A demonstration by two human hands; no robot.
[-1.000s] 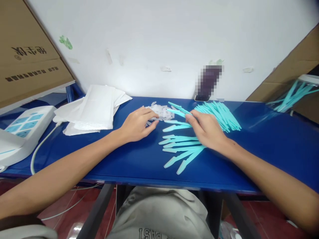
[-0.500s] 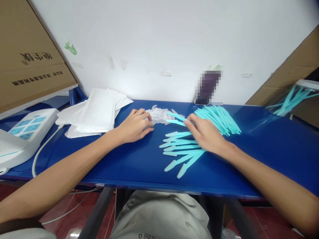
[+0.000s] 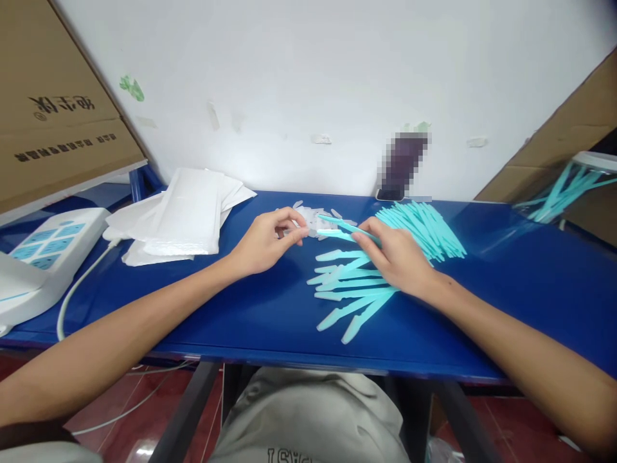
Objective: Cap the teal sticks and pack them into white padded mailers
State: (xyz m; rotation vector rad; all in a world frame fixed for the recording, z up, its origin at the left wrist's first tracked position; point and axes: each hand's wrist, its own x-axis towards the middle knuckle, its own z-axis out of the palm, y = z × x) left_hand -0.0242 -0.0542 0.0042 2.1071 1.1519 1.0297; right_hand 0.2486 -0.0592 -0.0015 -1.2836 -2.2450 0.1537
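Observation:
My left hand (image 3: 272, 238) pinches a small translucent cap (image 3: 312, 229) between thumb and fingertips, beside a pile of similar caps (image 3: 318, 217). Two turquoise sticks (image 3: 343, 225) stick out leftward from my right hand (image 3: 395, 251), which is closed round them; their blade ends point at the cap. Below that hand several turquoise sticks with capped ends (image 3: 337, 283) lie fanned out on the blue table (image 3: 270, 315). A dense heap of turquoise sticks (image 3: 429, 225) lies behind and to the right of my right hand.
White padded envelopes (image 3: 186, 215) are stacked at the left, near a white power strip (image 3: 58, 251) with a cable. A blurred phone (image 3: 402, 167) leans on the wall. Cardboard boxes (image 3: 62, 116) stand at the left and right. A clear container (image 3: 573, 186) holds more sticks at the right.
My left hand has moved right from the pile's left edge, and a cap now shows at its fingertips. My right hand has hardly moved and still holds the sticks.

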